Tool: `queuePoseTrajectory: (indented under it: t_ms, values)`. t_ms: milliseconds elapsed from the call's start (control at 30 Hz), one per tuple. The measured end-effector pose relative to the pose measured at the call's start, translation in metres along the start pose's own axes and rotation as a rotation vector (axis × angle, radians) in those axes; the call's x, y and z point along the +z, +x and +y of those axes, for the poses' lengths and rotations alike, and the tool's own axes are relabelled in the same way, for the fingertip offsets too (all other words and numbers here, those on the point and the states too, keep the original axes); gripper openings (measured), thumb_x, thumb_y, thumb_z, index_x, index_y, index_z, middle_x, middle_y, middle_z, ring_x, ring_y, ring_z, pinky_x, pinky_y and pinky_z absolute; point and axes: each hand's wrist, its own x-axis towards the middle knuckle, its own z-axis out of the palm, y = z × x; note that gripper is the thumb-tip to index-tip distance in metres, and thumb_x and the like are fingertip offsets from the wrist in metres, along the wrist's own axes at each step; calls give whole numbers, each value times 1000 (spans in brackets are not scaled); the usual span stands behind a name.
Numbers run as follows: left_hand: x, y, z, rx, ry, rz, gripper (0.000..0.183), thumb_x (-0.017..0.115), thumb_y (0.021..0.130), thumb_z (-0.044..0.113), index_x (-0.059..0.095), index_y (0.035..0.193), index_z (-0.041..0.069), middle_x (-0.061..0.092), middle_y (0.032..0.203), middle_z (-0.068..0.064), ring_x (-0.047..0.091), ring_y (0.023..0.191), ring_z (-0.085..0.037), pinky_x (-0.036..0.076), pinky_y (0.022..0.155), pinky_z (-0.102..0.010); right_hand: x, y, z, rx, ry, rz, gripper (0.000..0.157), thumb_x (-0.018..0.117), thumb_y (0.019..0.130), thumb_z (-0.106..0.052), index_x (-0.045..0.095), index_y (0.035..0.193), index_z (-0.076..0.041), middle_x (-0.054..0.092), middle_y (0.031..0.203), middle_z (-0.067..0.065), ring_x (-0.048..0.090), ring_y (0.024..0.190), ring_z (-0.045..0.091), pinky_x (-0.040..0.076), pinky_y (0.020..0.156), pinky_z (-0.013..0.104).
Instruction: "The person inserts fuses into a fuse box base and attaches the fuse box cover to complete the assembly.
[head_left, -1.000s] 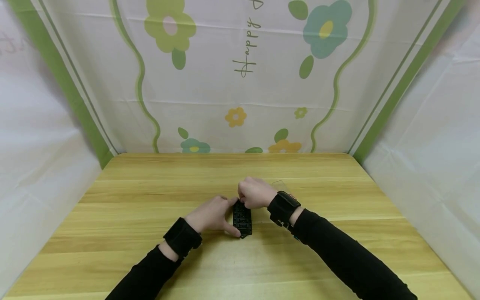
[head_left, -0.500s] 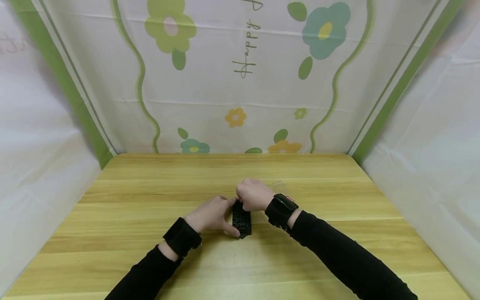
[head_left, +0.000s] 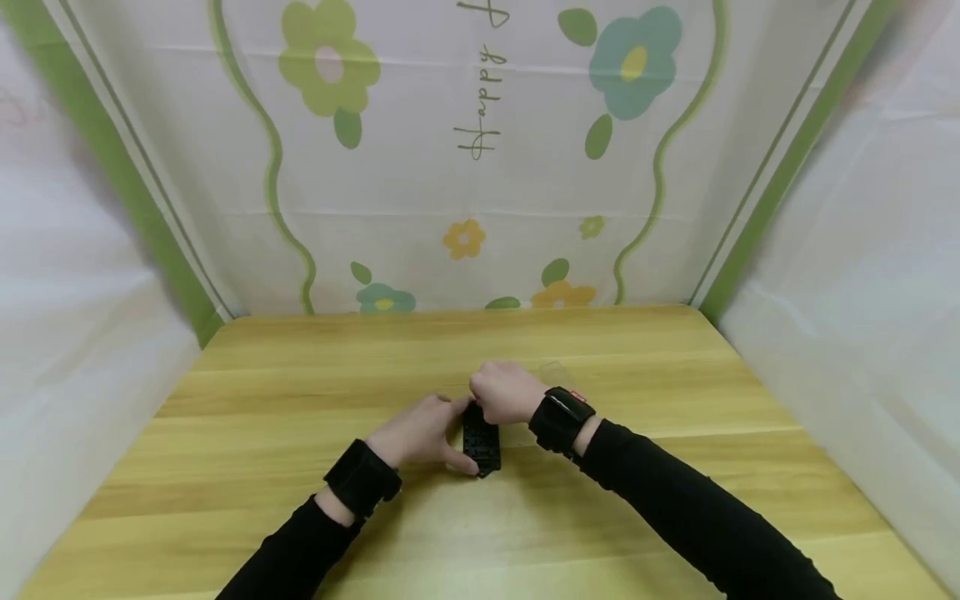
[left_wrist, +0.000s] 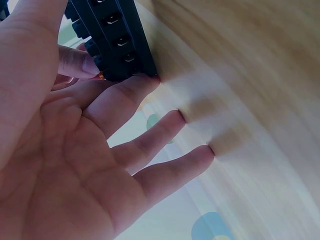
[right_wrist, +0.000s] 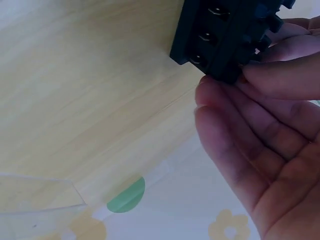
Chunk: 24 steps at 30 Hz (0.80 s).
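Note:
A long black terminal block (head_left: 482, 442) stands on the wooden table, with metal contacts in a row of slots along its side. My left hand (head_left: 420, 429) holds it lengthwise, the thumb at its near end and the index finger at its far end. In the left wrist view the other fingers (left_wrist: 150, 145) stretch out with their tips on the table. At the far end, my right hand (head_left: 507, 392) has curled fingers, thumb and fingertips pinched together at the block's corner. A tiny orange-red piece (left_wrist: 101, 76) shows by the right thumb; most of it is hidden.
A clear plastic strip (right_wrist: 42, 195) lies on the table (head_left: 225, 467) beyond the right wrist, faint in the head view. White cloth walls with printed flowers rise at the back and both sides. Black bands (head_left: 362, 479) sit on both wrists.
The head view has tilted and shifted slightly. My right hand has edged a little to the left over the block's far end and keeps its pinch. The left hand holds its place.

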Motion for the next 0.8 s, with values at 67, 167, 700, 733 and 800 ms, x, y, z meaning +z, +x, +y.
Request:
queuePoseTrajectory:
  t_ms: [67,167,700,733,800]
  values:
    - [-1,1,0,3,-2,1,87,78,68,56,50,135,7,42,69,4,38,62,-9,33,58,-23,-2,-1,1,14,9,-4,37,59,80,-3,34,58,-21,19,59,-6,20,52,8,19,47,22]
    - [-3,2,2,-5,12,-4,89,78,68,57,49,137,7,49,77,2,43,69,-11,36,61,-24,-6,0,0,25,24,-12,37,60,78,-3,34,58,-20,19,59,-6,20,52,8,19,47,22]
    - [-4,0,4,-28,33,-19,94,77,68,59,46,140,7,54,81,0,45,68,-11,38,63,-25,1,-14,-3,37,-10,117,33,56,89,-9,46,59,-19,26,57,-7,24,51,7,19,48,21]
    - [-4,0,4,-28,30,-19,94,77,68,59,46,140,7,56,83,0,46,70,-12,38,64,-25,1,-14,-4,42,-4,120,33,56,89,-9,46,59,-19,26,57,-7,24,50,7,19,48,21]
    - [-4,0,4,-25,25,-18,92,77,68,58,47,138,7,57,86,-1,48,72,-12,39,66,-26,0,-15,-4,51,4,124,34,57,88,-9,45,58,-19,26,57,-7,23,50,7,18,47,21]
